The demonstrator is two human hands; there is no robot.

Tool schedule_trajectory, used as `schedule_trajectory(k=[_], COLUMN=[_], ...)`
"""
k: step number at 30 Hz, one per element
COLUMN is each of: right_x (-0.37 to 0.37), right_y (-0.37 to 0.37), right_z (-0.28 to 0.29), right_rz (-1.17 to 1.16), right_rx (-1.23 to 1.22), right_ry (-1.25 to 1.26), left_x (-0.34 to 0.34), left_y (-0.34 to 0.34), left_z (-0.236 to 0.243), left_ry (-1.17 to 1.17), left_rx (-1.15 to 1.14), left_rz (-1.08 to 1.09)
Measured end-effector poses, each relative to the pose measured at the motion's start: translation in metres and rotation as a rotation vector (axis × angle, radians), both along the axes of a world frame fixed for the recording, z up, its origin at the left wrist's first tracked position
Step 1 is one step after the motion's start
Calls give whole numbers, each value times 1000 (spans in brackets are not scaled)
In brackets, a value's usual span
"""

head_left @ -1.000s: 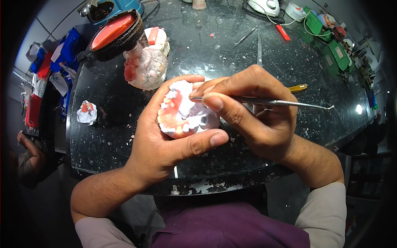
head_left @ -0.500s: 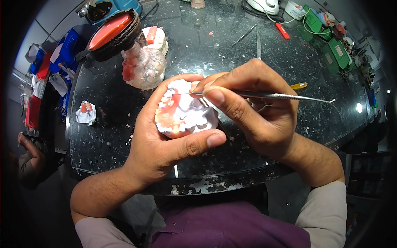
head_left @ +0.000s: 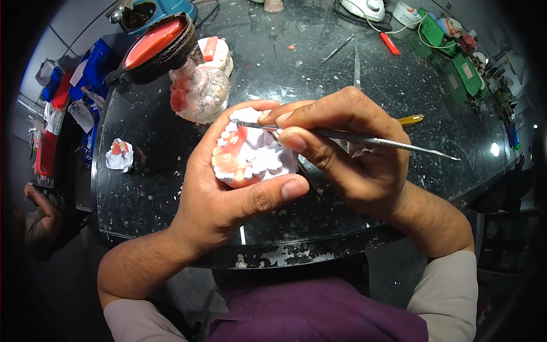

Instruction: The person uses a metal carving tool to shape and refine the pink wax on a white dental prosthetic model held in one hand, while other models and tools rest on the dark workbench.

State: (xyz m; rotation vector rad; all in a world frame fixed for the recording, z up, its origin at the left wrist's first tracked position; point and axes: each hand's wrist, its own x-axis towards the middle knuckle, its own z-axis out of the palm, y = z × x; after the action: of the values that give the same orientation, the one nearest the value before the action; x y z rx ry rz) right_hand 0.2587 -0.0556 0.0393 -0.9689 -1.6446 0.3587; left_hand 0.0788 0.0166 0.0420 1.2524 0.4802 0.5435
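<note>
My left hand [head_left: 213,191] cups a white plaster dental model [head_left: 273,157], its thumb along the near edge and its fingers behind. Pink wax [head_left: 232,155] and a row of artificial teeth cover the model's left side. In a pen-like pinch, my right hand [head_left: 364,154] holds a thin metal wax carver [head_left: 393,145]. The carver's working end lies at the teeth at the model's far left edge; its other end points out to the right. A second thin metal rod shows below my right fingers, and I cannot tell what bears it.
Beyond the model stand a pan of red wax [head_left: 156,43] and a wax-stained lump [head_left: 199,94]. A smaller plaster model [head_left: 119,155] sits at the left. Another metal instrument [head_left: 337,48], a red-handled tool [head_left: 390,43] and green boxes [head_left: 467,74] lie farther off. Someone's arm [head_left: 43,211] shows far left.
The carver has tilted and turned: its working end has shifted slightly up and its outer end has dropped. My right hand has moved a little lower; the left has barely moved.
</note>
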Motion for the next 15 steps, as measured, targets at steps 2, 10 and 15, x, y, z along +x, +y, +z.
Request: schedule_trajectory(k=[2, 10, 15], right_x=[1, 2, 3], right_y=[3, 3, 3], right_z=[-2, -1, -5], right_rz=[13, 30, 44], right_rx=[21, 9, 16], right_ry=[1, -22, -31], left_x=[0, 1, 2], left_y=[0, -1, 0], left_z=[0, 0, -5], left_ry=[-2, -21, -78], left_rx=[4, -44, -37], left_rz=[8, 19, 14])
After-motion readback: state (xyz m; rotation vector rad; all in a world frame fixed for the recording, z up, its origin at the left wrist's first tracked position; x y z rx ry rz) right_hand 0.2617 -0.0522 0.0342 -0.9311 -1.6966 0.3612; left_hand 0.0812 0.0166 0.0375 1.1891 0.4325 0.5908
